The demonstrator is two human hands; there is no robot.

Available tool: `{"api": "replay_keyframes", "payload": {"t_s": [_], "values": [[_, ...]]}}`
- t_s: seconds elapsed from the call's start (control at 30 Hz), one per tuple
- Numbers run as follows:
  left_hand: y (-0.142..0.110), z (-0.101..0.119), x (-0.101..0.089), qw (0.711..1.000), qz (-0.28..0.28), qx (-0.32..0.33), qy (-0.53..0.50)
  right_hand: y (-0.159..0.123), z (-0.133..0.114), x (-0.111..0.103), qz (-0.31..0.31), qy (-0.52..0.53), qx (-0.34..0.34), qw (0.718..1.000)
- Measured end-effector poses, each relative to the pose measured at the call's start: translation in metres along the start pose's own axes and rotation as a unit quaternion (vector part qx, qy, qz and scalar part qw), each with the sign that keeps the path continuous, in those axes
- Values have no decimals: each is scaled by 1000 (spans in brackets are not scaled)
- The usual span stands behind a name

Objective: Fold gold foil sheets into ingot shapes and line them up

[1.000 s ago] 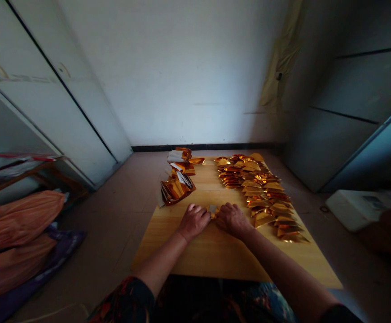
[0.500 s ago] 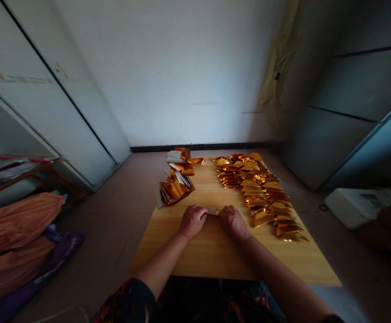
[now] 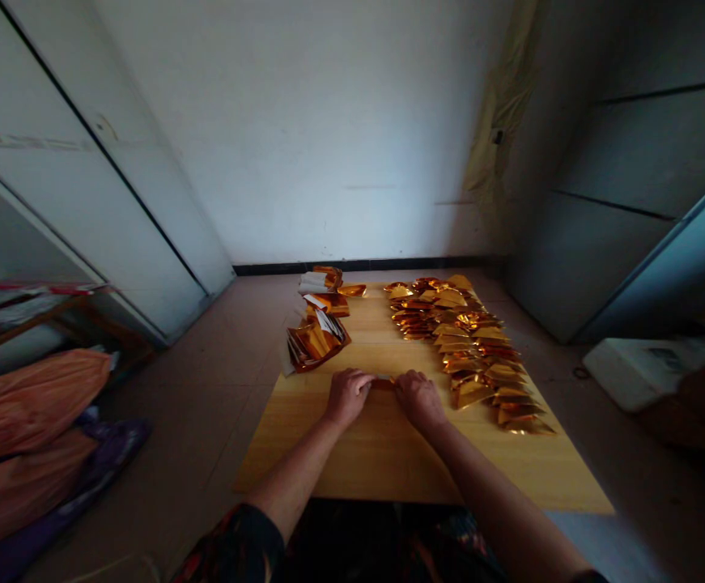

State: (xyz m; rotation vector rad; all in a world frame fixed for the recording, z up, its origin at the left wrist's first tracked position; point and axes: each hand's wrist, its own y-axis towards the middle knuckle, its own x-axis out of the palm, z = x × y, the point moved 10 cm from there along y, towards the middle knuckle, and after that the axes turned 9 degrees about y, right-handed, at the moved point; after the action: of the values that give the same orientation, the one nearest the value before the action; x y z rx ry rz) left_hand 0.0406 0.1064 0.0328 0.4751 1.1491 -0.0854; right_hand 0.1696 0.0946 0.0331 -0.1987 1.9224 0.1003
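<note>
My left hand [image 3: 347, 397] and my right hand [image 3: 418, 399] rest on the wooden table [image 3: 388, 465], pinching a narrow gold foil strip [image 3: 382, 383] between them. Most of the strip is hidden by my fingers. Just right of my right hand, several folded gold foil triangles [image 3: 467, 348] lie overlapping in a long double row. Left of my left hand, a pile of gold foil pieces with pale backs [image 3: 316, 344] lies near the table's left edge. A smaller foil stack [image 3: 326, 304] lies beyond it.
The table's far end stands against a wall with a dark skirting [image 3: 358, 265]. Orange bags [image 3: 24, 413] and purple cloth [image 3: 103, 453] lie on the floor at left under a wooden shelf [image 3: 30, 320]. A white box [image 3: 643, 374] sits at right.
The pale end of the foil between my hands has gone from view, and a gold fold shows there now. My hands have drawn slightly closer together.
</note>
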Motion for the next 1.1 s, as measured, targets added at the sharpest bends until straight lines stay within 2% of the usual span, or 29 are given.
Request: {"api": "replay_keyframes", "payload": {"t_s": [0.27, 0.47, 0.77, 1.1], "values": [[3, -4, 8, 996, -41, -68, 33, 9, 5, 7, -49, 0, 44, 998], [4, -5, 9, 993, -40, -104, 42, 11, 8, 3, -46, -12, 60, 997], [4, -3, 12, 989, -40, -103, 102, 10, 3, 5, -24, -57, 39, 997], [6, 2, 12, 978, -73, -125, 147, 15, 0, 3, -21, -79, 33, 996]]}}
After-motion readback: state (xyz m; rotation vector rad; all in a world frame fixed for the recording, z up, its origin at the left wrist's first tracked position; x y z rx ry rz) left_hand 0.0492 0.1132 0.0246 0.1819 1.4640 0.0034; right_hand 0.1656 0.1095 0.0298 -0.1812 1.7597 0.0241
